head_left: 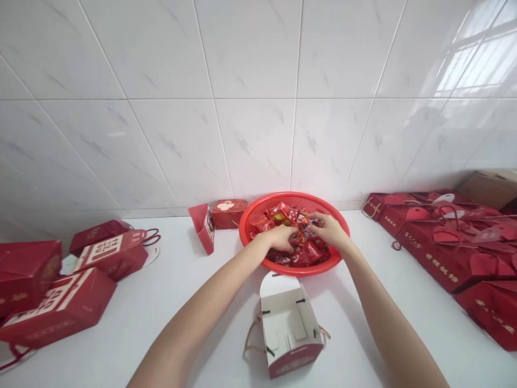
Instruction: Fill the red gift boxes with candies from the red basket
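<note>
A round red plastic basket (294, 270) stands against the wall, holding many small wrapped candies (313, 252), mostly red. My left hand (280, 237) lies on the candies at the left of the pile, its fingers and thumb apart. My right hand (329, 230) reaches in from the right, with finger and thumb around a small wrapped candy (310, 222); its other fingers are partly hidden. Between my forearms, in front of the basket, sits an open gift box (297, 362), white inside and red outside, with twine handles. No candies show inside it.
Red gift boxes (430, 253) stand packed in rows on the right. Several red boxes (60, 307) with cord handles lie at the left. A small red box (229, 214) and a triangular red box (202, 226) stand left of the basket. A tiled wall (254, 140) closes off the back.
</note>
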A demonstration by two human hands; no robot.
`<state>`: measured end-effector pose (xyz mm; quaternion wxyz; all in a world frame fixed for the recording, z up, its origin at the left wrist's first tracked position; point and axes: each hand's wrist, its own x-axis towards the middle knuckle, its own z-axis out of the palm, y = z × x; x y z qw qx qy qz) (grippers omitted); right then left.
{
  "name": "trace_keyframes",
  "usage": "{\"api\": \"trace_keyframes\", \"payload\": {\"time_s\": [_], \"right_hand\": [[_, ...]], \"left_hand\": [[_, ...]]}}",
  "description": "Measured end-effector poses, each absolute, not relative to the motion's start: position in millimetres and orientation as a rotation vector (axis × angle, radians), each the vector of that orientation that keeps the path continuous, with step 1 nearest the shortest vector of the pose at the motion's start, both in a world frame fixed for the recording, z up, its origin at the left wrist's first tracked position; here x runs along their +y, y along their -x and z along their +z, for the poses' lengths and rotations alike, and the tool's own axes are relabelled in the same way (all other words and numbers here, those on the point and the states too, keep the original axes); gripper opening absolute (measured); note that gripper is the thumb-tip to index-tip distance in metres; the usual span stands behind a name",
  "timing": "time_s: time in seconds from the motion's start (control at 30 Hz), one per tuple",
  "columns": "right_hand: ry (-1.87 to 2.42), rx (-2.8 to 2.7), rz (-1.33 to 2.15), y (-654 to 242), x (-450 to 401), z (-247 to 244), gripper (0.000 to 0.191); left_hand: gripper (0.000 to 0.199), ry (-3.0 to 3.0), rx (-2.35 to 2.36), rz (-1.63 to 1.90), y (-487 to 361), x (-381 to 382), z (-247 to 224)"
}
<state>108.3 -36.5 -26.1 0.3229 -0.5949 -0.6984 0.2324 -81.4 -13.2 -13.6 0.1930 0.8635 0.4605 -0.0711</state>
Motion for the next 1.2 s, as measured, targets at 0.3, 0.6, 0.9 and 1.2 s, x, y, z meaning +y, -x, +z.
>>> {"api": "trace_keyframes", "payload": {"time_s": [0.3, 0.6, 0.9, 1.2], "right_hand": [[1.589, -1.86, 0.557, -107.8, -35.0, -25.2, 0.034], [1.592, -1.862, 0.576, -106.0, -38.3, -21.9, 0.035], [1.585, -1.868, 0.539, -107.1, -34.7, -25.9, 0.032], [1.588, -1.867, 0.544, -105.4, -32.4, -25.8, 0.032]], "left_hand": [[0.047, -2.414, 1.28, -0.198, 82.1, -10.9, -16.1], [0.054, -2.405, 1.28, -0.205, 81.5, -12.9, -12.9], [0.053, -2.404, 1.28, -0.171, 81.5, -11.4, -15.3], [0.046, -2.429, 1.288, -0.174, 82.4, -9.8, -17.2]]}}
